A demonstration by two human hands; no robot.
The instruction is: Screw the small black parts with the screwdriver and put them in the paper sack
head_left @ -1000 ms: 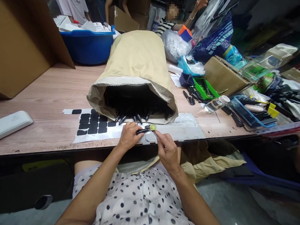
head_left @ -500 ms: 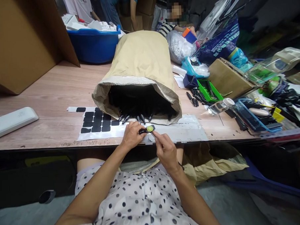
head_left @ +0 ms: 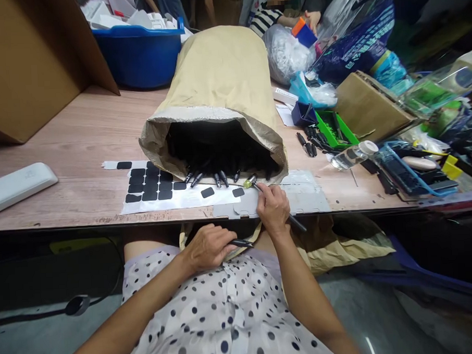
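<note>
My left hand (head_left: 211, 246) is closed around a slim black pen-like piece (head_left: 242, 243), held over my lap just below the table edge. My right hand (head_left: 274, 206) grips a small hammer (head_left: 250, 181) with a yellow-green head and a dark handle; its head is at the lip of a large tan sack (head_left: 223, 68). The sack lies on its side, mouth towards me. Several black pen-like pieces (head_left: 222, 178) stick out of the mouth, and its inside is too dark to make out. Below it lies a white sheet (head_left: 190, 201) bearing black rounded squares (head_left: 151, 183).
A blue basin (head_left: 139, 56) of white parts stands behind left, near a cardboard box (head_left: 28, 66). A white case (head_left: 19, 186) lies left. On the right are a green tray (head_left: 335, 128), a clear bottle (head_left: 352, 156) and a blue basket (head_left: 411, 174). A co-worker's hand (head_left: 313, 21) is behind.
My hands have moved apart. The left went down over my lap with the black piece; the right moved up and right with the hammer, towards the sack's lip.
</note>
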